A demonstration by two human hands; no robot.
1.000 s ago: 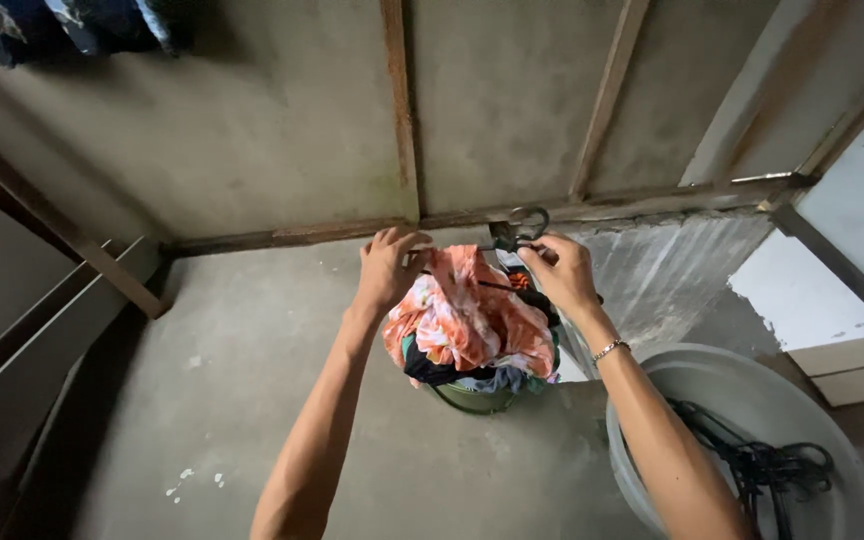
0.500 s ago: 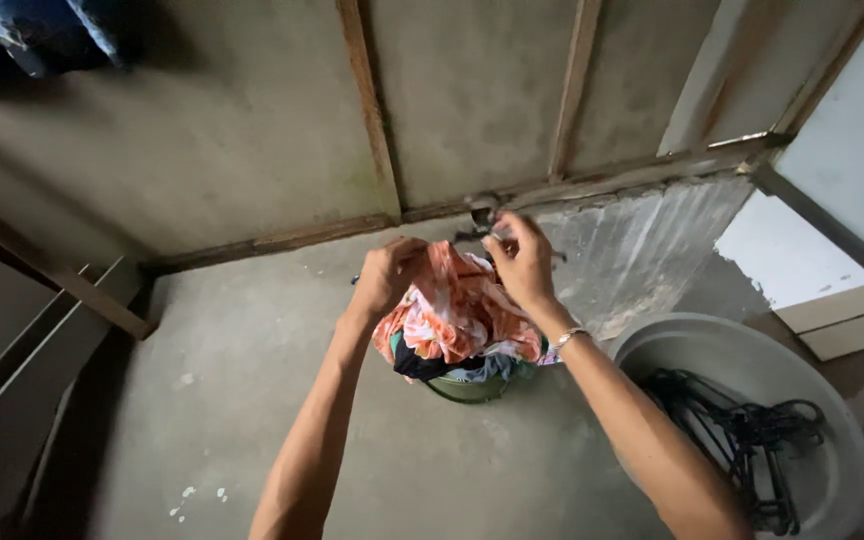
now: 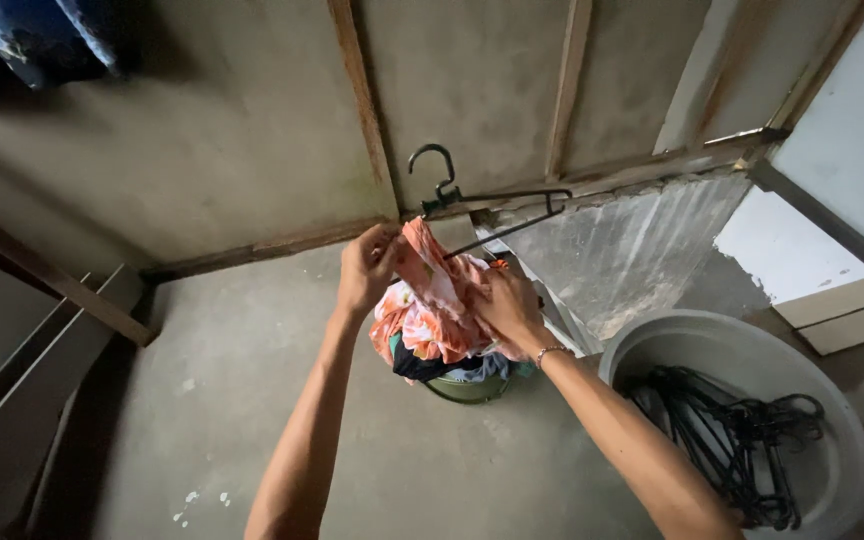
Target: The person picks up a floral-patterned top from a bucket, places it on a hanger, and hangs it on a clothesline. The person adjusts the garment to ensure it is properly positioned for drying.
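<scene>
An orange and white flowered garment (image 3: pixel 432 300) hangs from a black clothes hanger (image 3: pixel 487 200) held up over a green bucket (image 3: pixel 469 388) of wet clothes. My left hand (image 3: pixel 364 268) grips the garment's top edge together with the hanger's left end. My right hand (image 3: pixel 505 308) is closed on the garment's right side, below the hanger's bare right arm. The hanger's hook points up, free in the air.
A large grey basin (image 3: pixel 752 360) at the lower right holds several black hangers (image 3: pixel 742 440). Blue clothes (image 3: pixel 32 35) hang at the top left. Concrete floor and walls with wooden battens surround the bucket; a wooden frame runs along the left.
The hanger has come up and tilted, its hook and right arm now showing clear above the garment. My right hand has dropped from the hook to the cloth.
</scene>
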